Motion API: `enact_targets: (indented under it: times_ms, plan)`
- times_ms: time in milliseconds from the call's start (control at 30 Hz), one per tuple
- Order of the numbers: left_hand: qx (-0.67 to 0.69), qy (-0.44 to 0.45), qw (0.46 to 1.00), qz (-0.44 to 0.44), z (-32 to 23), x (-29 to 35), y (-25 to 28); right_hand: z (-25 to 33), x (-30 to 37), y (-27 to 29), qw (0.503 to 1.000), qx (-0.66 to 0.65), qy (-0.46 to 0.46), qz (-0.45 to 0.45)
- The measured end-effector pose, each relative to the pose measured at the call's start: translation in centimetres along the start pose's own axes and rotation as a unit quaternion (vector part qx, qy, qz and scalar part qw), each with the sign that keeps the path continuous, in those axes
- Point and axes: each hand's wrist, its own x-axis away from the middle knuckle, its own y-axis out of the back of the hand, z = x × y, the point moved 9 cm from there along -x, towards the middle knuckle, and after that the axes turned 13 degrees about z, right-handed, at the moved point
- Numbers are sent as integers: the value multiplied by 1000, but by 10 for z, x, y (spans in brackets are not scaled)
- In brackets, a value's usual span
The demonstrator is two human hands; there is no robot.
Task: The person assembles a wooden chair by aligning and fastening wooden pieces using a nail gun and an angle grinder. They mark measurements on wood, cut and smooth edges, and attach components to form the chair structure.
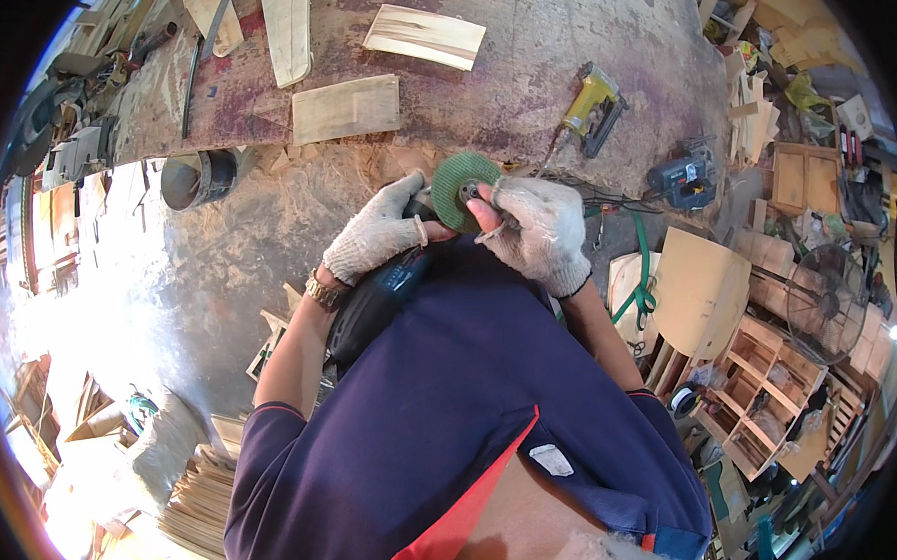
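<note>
Both my hands wear white knit gloves with bare fingertips. My left hand [381, 228] is wrapped round the head of a dark angle grinder [389, 288], whose body slants down against my front beside the left forearm. A round green abrasive disc [453, 188] sits at the head of the grinder, its flat face tilted toward me. At the disc's centre shows a small metal nut [469, 192]. My right hand [541, 221] closes its fingers and thumb on this nut, at the disc's right edge. The grinder's head is partly hidden behind the disc and the left hand.
Ahead is a worn workbench [518, 37] with loose wood pieces [346, 109], a yellow nail gun [589, 109] and a blue jigsaw [682, 180]. A metal pipe section [199, 179] lies left. To the right are a green strap [643, 271], a fan [825, 304] and a wooden compartment rack [764, 391].
</note>
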Motion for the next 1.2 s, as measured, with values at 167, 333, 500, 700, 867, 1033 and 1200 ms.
enact_targets:
  times_ms: [167, 333, 500, 700, 867, 1033, 1200]
  plan:
    - [8, -10, 1000, 6, -2, -1, -1, -1, -2, -3, 1000, 11, -7, 23]
    - [-3, -14, 1000, 4, -2, -2, 2, 1, 1, 4, 1000, -1, 5, -24]
    - [0, 1, 1000, 14, -2, -2, -1, 2, 0, 1, 999, 14, -16, 26]
    - [-35, 9, 999, 17, -10, -2, -4, -2, -10, 9, 1000, 10, -25, 15]
    - [-78, 13, 997, 5, -10, -3, -1, -6, -15, 6, 1000, -20, -7, 19]
    - [-47, -1, 999, 10, -5, -7, -2, -6, -14, 10, 1000, -8, 2, 15]
    - [-147, -25, 989, 15, -13, -7, -5, -2, -17, 14, 1000, 12, 8, 27]
